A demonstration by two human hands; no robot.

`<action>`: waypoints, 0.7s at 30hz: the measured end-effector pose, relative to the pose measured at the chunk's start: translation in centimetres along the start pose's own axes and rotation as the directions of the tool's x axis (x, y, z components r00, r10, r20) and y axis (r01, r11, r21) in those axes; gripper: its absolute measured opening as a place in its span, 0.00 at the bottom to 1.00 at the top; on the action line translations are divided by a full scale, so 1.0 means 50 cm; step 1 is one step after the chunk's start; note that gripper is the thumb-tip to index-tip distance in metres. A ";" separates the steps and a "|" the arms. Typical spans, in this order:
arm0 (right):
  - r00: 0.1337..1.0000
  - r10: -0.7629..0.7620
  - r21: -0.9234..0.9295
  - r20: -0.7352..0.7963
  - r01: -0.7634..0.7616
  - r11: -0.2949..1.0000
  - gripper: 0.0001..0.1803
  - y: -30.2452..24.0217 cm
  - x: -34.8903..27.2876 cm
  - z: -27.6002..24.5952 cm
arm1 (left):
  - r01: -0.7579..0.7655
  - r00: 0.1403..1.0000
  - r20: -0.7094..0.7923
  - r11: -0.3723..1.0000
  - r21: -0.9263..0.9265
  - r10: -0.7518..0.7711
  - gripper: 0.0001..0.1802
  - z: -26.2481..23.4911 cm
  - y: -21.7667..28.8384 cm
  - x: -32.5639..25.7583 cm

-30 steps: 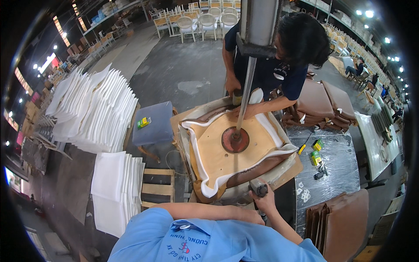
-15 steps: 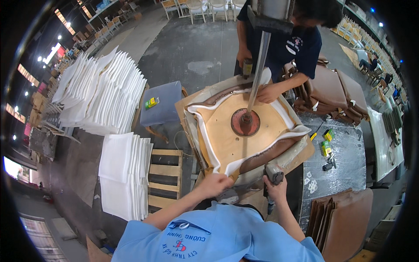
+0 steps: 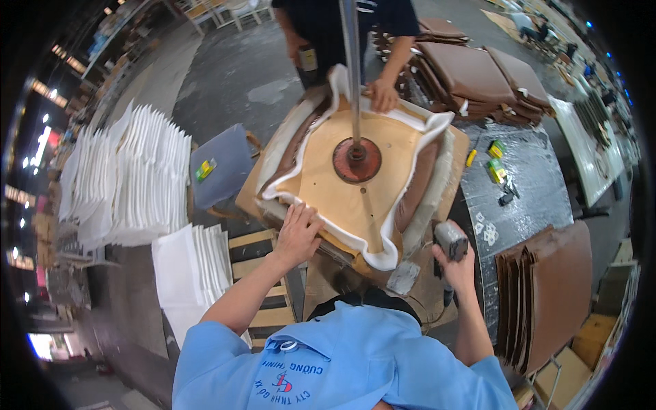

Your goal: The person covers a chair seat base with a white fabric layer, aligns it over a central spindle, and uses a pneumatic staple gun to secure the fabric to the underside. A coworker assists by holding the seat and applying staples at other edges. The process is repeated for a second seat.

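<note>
Padded seat (image 3: 324,167) touches left hand (image 3: 298,236); blue shirt (image 3: 362,352) bears lettering.

left hand (image 3: 298,236) touched the white padding (image 3: 381,259) at the near-left edge of the wooden panel (image 3: 393,154). right hand (image 3: 459,265) gripped a grey handheld tool (image 3: 451,240), off the panel. red disc (image 3: 370,164), below a metal rod (image 3: 350,68), sat mid-panel.
</note>
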State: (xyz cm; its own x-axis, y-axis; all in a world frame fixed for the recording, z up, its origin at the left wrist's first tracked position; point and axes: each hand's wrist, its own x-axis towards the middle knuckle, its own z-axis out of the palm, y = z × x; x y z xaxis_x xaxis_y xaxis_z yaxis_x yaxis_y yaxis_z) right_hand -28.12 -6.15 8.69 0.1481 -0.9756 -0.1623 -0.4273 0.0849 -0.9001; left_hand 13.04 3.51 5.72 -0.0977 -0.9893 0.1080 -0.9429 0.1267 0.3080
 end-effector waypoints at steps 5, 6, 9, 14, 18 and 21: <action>0.977 0.014 0.160 0.213 -0.049 0.986 0.39 -0.012 -0.171 -0.007 | -0.186 0.981 0.037 0.978 -0.100 0.190 0.09 0.053 0.026 0.056; 0.975 0.046 0.174 0.218 -0.085 0.981 0.39 -0.009 -0.193 0.008 | -0.191 0.980 0.027 0.972 -0.138 0.197 0.08 0.065 0.034 0.065; 0.991 0.041 0.109 0.130 -0.056 0.992 0.40 0.002 -0.227 0.051 | -0.186 0.981 0.020 0.966 -0.179 0.192 0.11 0.082 0.042 0.078; 0.983 0.185 0.181 -0.019 -0.178 0.967 0.40 0.028 -0.207 0.074 | -0.175 0.982 0.044 0.973 -0.152 0.184 0.13 0.086 0.032 0.073; 0.983 0.175 0.142 -0.048 -0.167 0.976 0.40 0.048 -0.164 0.077 | -0.170 0.981 0.066 0.975 -0.142 0.181 0.13 0.108 0.055 0.081; 0.982 0.180 0.134 -0.054 -0.172 0.976 0.40 0.063 -0.122 0.082 | -0.214 0.973 0.049 0.958 -0.191 0.227 0.13 0.129 0.099 0.114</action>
State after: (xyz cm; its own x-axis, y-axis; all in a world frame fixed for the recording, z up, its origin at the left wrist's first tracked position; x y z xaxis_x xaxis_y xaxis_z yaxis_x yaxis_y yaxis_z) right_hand -26.71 0.88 5.20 0.0202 -0.9538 -0.2998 -0.3228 0.2776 -0.9049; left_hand 5.78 -1.94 1.77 -0.3250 -0.9369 0.1287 -0.8215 0.3471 0.4523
